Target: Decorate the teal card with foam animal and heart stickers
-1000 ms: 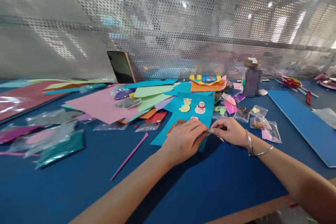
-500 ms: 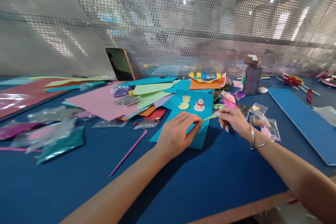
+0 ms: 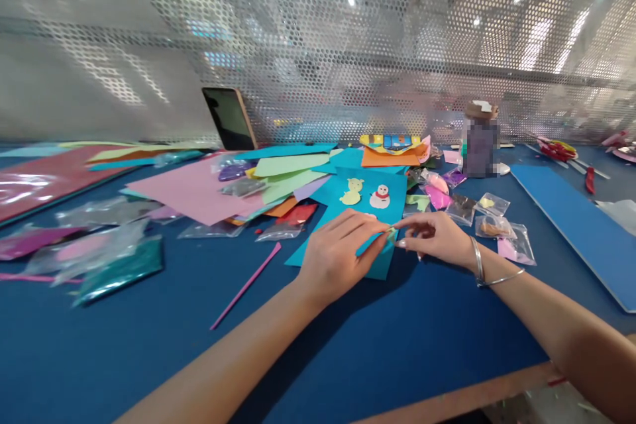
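My left hand [image 3: 338,255] is closed in a pinch on a small light green strip [image 3: 391,236], which looks like soft modelling clay. Curled in from the right, my right hand [image 3: 434,238] has its index finger and thumb at the strip's other end, and the strip is partly hidden by the fingers. Both hands are just above a turquoise paper sheet [image 3: 375,269]. On that sheet lie a pale yellow animal figure [image 3: 352,191] and a white snowman [image 3: 380,197] with a red scarf. Something pale just behind my left fingers is mostly covered.
A pink stick [image 3: 246,286] lies left of my forearm. Coloured paper sheets [image 3: 199,189] and clay packets [image 3: 122,269] spread to the left, with small bags [image 3: 493,226] at right. A phone [image 3: 228,119] leans on the perforated metal screen. A blue board [image 3: 571,232] lies right, near red-handled scissors [image 3: 555,148].
My right hand has moved left to my left fingers. The green strip, stretched out between the hands before, is now bunched up short at the left fingertips.
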{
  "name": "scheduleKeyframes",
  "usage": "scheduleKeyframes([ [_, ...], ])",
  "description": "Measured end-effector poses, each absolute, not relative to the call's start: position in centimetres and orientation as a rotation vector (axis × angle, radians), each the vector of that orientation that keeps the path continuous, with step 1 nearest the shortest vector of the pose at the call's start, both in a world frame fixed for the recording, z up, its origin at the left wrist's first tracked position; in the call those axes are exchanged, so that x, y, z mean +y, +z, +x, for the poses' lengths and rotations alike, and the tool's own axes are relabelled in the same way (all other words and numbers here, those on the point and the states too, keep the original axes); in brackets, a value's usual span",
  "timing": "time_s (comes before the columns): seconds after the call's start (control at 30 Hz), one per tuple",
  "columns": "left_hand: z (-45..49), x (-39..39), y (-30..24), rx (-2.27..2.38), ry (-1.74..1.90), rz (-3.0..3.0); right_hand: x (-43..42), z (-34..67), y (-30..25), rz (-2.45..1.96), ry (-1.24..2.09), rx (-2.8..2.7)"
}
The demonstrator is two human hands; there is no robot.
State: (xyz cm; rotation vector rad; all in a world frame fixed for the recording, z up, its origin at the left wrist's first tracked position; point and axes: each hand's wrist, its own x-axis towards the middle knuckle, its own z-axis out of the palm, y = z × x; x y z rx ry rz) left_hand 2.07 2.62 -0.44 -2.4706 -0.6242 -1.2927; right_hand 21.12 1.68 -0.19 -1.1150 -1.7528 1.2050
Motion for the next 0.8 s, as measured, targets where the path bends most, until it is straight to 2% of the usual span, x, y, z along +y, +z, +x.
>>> scheduleKeyframes([
  [0.3,2.4,2.0,-0.4,-0.542,-1.277,-2.516,1.5,20.6,-0.8,-1.067,1.243,-1.689],
  [0.8,2.0,2.3,-0.1,-0.528,-1.082,-2.312,0.7,20.2,0.4,-0.971,1.582,-1.426],
])
